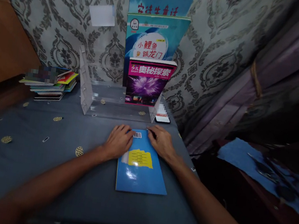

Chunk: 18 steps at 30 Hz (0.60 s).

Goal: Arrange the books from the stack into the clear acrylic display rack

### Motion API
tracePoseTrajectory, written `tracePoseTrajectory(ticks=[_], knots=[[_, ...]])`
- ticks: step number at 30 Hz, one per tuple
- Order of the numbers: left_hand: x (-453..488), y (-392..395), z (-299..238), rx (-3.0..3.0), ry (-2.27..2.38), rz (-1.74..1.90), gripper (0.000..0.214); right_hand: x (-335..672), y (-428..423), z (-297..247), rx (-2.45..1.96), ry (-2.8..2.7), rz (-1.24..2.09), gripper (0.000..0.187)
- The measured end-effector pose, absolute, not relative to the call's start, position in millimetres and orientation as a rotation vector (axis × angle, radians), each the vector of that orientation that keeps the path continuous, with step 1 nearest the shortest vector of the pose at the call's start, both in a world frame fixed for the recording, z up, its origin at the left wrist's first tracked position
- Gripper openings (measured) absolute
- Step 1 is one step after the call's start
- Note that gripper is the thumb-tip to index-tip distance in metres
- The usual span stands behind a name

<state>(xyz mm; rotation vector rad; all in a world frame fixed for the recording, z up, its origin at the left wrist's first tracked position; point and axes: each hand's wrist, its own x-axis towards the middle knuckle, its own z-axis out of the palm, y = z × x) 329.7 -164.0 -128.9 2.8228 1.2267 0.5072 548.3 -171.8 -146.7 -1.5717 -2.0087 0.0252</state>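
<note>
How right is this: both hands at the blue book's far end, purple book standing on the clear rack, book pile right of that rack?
Wrong side: the book pile is left of the clear rack, as the head view shows. The rest holds: the left hand and right hand are at the far end of the blue book, and the purple book stands on the rack.

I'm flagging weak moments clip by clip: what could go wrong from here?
The blue book has a glossy cover, so it might slip if the left hand and right hand at its far end move unevenly.
Both hands are close to the clear stand; a bump could jolt the magenta book on it.
</note>
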Motion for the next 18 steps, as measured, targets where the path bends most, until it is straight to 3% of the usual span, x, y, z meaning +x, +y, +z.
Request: tracePoseTrajectory(ticks=[18], knots=[[325.9, -165.6, -131.6, 2.880, 1.210, 0.512, 0.032, 542.4, -175.3, -142.6, -1.642, -2.135, -0.013, 0.028]])
